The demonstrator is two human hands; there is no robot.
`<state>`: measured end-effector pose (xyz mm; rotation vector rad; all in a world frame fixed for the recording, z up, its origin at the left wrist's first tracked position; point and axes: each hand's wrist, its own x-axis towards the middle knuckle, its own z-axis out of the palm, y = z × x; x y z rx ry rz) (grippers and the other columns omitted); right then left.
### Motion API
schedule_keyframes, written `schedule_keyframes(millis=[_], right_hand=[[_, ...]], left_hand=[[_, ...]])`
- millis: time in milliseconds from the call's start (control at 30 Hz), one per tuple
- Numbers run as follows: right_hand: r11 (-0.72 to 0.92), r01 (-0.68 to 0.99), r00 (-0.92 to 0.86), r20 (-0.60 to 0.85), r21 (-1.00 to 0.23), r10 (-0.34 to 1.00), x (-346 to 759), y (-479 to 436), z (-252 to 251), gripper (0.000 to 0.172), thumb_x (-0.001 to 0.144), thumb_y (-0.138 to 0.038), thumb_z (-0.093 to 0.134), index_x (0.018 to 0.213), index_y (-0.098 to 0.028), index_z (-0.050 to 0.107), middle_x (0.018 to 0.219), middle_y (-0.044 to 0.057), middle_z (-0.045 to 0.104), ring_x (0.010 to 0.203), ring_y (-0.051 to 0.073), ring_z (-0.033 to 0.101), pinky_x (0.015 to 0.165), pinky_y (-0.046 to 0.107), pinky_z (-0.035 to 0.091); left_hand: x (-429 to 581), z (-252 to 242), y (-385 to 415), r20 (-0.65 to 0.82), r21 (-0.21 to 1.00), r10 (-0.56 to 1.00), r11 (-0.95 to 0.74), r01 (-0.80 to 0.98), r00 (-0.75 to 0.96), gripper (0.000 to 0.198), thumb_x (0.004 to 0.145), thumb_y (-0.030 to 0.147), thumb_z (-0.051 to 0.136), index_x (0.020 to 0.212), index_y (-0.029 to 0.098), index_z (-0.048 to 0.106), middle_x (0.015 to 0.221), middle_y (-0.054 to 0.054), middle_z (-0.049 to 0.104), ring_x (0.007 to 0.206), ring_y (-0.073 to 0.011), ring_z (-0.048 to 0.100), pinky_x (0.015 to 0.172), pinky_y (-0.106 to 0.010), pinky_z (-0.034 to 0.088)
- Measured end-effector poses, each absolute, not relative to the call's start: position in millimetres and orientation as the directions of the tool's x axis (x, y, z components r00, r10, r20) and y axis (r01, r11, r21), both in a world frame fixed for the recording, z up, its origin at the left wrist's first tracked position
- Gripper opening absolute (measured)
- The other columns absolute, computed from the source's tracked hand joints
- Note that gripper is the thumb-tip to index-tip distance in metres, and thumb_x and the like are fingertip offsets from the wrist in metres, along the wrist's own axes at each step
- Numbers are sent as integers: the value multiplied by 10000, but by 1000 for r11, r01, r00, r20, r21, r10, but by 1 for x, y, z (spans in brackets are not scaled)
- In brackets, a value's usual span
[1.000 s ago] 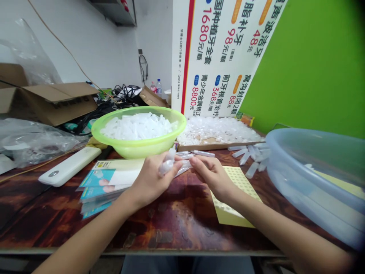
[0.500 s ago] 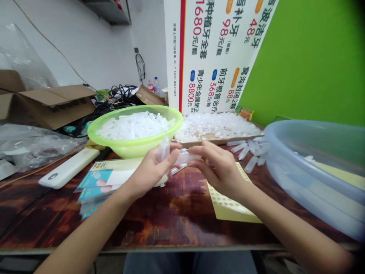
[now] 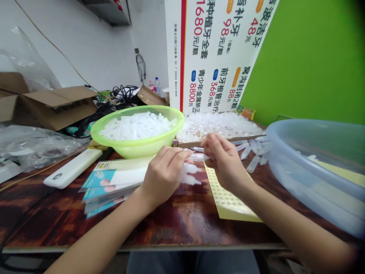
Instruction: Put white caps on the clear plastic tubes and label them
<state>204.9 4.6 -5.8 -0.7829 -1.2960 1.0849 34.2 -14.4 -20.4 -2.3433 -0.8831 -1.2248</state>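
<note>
I see the small clear plastic tube (image 3: 197, 156) lying crosswise, with my left hand (image 3: 164, 173) and right hand (image 3: 225, 160) each pinching one end.

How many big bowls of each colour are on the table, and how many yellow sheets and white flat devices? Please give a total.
Green bowl: 1
Pale blue basin: 1
Yellow sheet: 1
White flat device: 1
Total: 4
Clear tubes: too many to count, so left out.
</note>
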Motion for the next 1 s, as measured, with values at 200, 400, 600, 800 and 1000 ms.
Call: schedule_keyframes(millis=[200, 400, 600, 800, 1000], right_hand=[[110, -273, -24, 121, -956, 992, 235, 37, -3, 292, 748, -297, 556, 657, -234, 286, 519, -86, 273, 382, 61, 197, 378, 238, 155], [178, -113, -62, 186, -978, 981, 234, 37, -8, 287, 748, -347, 658, 788, -232, 398, 500, -116, 334, 386, 53, 236, 402, 204, 164], [326, 104, -236, 295, -940, 926, 239, 34, -2, 303, 824, -434, 586, 976, -173, 605, 627, -52, 437, 491, 69, 365, 442, 209, 256], [520, 243, -297, 448, -818, 843, 238, 28, -5, 242, 887, -392, 534, 1018, -192, 495, 742, -17, 525, 612, 99, 479, 538, 227, 380], [604, 160, -483, 471, -781, 738, 234, 18, -3, 151, 896, -314, 537, 989, -196, 521, 969, 51, 579, 860, 164, 606, 725, 302, 509]], left_hand=[[34, -20, -7, 375, 29, 734, -620, 784, 567, 332, 771, 25, 488, 1053, 154, 607, 1002, -94, 673, 940, -245, 591, 812, -378, 433], [40, -26, -9, 273, -104, 679, -684, 722, 682, 271, 795, 53, 505, 1022, 151, 618, 1018, -96, 690, 1006, -274, 566, 862, -427, 350], [37, -21, -13, 401, 77, 741, -614, 786, 540, 461, 773, 8, 484, 1191, 198, 515, 1183, -81, 651, 1065, -268, 556, 896, -462, 318], [25, -14, -10, 376, 544, 902, -399, 738, 211, 299, 848, 353, 571, 1041, 206, 396, 922, -46, 627, 795, -227, 619, 700, -325, 430], [22, -3, -13, 307, 686, 886, -460, 565, 348, 232, 874, 427, 530, 929, 202, 514, 758, 41, 588, 626, -127, 507, 613, -232, 370]])
